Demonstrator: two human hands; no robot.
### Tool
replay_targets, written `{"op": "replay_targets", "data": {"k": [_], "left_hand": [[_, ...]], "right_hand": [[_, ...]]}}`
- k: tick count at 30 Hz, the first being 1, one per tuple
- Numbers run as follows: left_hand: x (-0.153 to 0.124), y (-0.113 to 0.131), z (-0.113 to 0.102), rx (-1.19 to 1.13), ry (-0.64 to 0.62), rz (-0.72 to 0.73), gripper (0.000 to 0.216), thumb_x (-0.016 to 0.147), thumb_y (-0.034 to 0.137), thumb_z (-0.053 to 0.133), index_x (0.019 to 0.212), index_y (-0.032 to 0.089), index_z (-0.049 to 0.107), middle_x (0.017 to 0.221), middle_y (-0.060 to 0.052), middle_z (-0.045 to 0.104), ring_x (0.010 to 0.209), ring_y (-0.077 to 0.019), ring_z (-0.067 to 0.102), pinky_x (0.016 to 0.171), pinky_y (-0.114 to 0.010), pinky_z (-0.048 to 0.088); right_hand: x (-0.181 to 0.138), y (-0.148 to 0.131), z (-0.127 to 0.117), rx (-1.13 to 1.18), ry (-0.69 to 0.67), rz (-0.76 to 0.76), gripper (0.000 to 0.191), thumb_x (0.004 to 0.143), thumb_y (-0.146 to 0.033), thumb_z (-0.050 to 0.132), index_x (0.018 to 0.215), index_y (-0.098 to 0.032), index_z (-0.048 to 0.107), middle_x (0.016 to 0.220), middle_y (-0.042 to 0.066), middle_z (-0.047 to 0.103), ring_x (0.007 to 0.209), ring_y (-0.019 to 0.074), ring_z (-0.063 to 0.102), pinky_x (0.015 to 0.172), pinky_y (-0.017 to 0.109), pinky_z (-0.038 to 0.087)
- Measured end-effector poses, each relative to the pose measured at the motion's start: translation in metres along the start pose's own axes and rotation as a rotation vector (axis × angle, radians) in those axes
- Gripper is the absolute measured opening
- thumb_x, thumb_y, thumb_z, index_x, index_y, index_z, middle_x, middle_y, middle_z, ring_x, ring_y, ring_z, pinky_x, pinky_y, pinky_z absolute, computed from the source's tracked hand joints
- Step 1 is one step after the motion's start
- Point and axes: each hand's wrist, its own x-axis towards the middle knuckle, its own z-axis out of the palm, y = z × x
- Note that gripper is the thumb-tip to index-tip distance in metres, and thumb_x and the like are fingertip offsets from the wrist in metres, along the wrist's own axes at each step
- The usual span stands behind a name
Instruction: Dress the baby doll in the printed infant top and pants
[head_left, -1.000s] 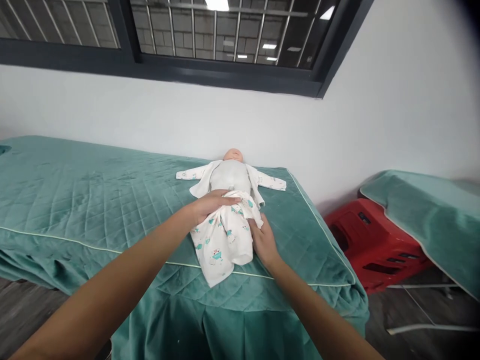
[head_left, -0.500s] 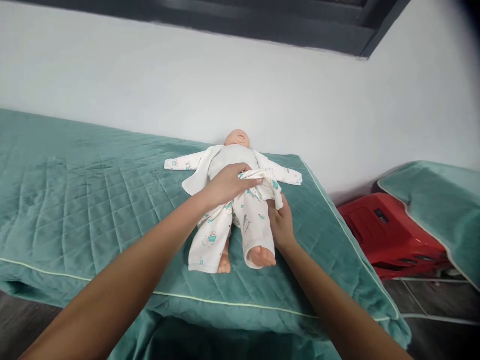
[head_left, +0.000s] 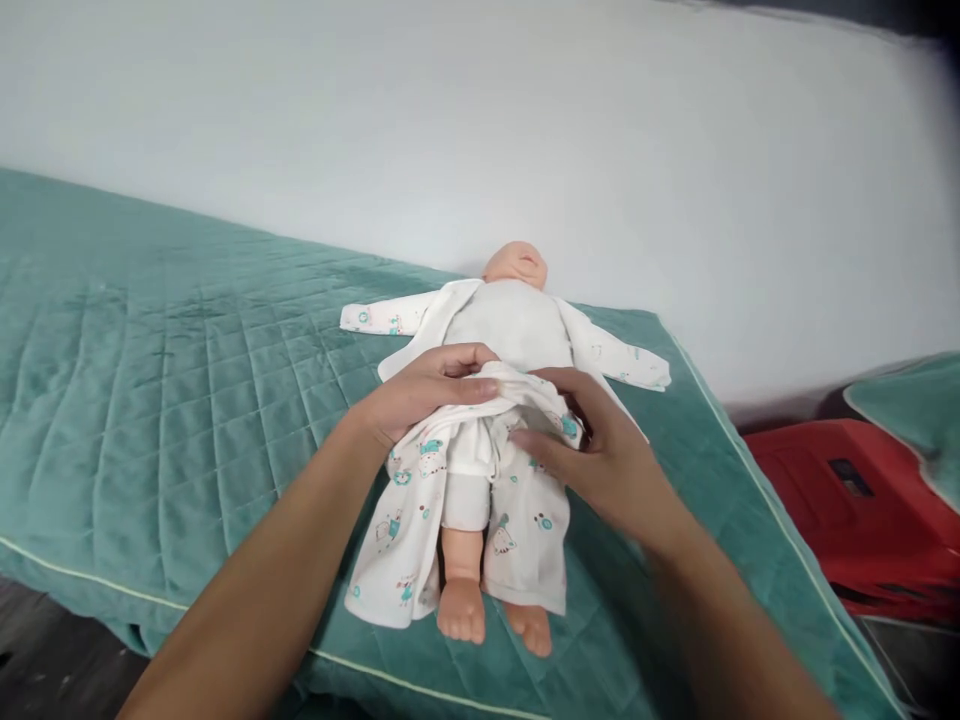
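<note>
A baby doll (head_left: 512, 318) lies on its back on a bed with a teal quilted cover (head_left: 165, 360), its head toward the white wall. It wears a white printed garment (head_left: 525, 510), open at the chest, sleeves spread to both sides. Both bare feet stick out near the bed's front edge. My left hand (head_left: 424, 390) grips the bunched cloth at the doll's waist. My right hand (head_left: 600, 450) holds the same cloth from the right side, fingers curled on it.
A red plastic object (head_left: 855, 510) sits on the floor to the right of the bed. A corner of another teal-covered bed (head_left: 911, 410) shows at the far right. The white wall (head_left: 480, 130) runs directly behind the bed.
The garment's legs have been pulled up toward the waist, baring one leg and both feet. My right hand moved from the doll's side onto the waist cloth. The view tilted down, closer.
</note>
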Motion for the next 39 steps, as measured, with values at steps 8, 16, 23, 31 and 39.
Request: {"op": "replay_targets", "data": {"k": [8,16,23,31,39], "left_hand": [[-0.001,-0.008,-0.003,-0.077,-0.069,0.024,0.036,0.069,0.037,0.084,0.093,0.015,0.067,0.086,-0.003,0.066,0.076,-0.0134,0.062,0.068,-0.022,0.049],[-0.002,-0.002,-0.008,0.113,-0.251,-0.115,0.036,0.062,0.024,0.087,0.091,0.013,0.069,0.084,-0.003,0.068,0.074,-0.0146,0.063,0.066,-0.024,0.050],[0.002,-0.017,-0.003,-0.057,0.130,0.046,0.037,0.073,0.038,0.080,0.102,0.017,0.069,0.081,-0.002,0.068,0.069,-0.0138,0.062,0.064,-0.024,0.049],[0.002,-0.018,-0.002,0.037,0.231,0.052,0.048,0.075,0.054,0.074,0.102,0.015,0.070,0.079,-0.002,0.068,0.073,-0.0151,0.061,0.066,-0.024,0.047],[-0.003,0.000,-0.001,0.169,-0.191,-0.063,0.054,0.065,0.030,0.086,0.114,0.016,0.067,0.096,-0.006,0.071,0.085,-0.0188,0.065,0.073,-0.027,0.051]], "right_hand": [[0.049,-0.001,-0.005,0.320,-0.285,0.216,0.028,0.075,-0.043,0.079,0.080,-0.019,0.067,0.071,-0.001,0.064,0.061,0.0128,0.056,0.054,0.024,0.042],[0.033,0.018,0.009,0.805,-0.196,0.355,0.026,0.073,-0.039,0.081,0.076,-0.019,0.065,0.066,0.000,0.067,0.055,0.0143,0.060,0.052,0.026,0.049],[0.035,0.010,0.007,0.566,-0.356,0.284,0.044,0.072,-0.034,0.083,0.112,-0.020,0.069,0.101,0.005,0.075,0.083,0.0218,0.070,0.070,0.032,0.056],[0.031,0.012,0.002,0.409,-0.497,0.272,0.036,0.073,-0.034,0.082,0.105,-0.019,0.074,0.101,0.005,0.076,0.092,0.0256,0.071,0.079,0.035,0.057],[0.032,0.020,0.012,0.836,-0.199,0.360,0.040,0.073,-0.036,0.081,0.107,-0.016,0.070,0.089,0.008,0.076,0.078,0.0261,0.072,0.061,0.034,0.057]]}}
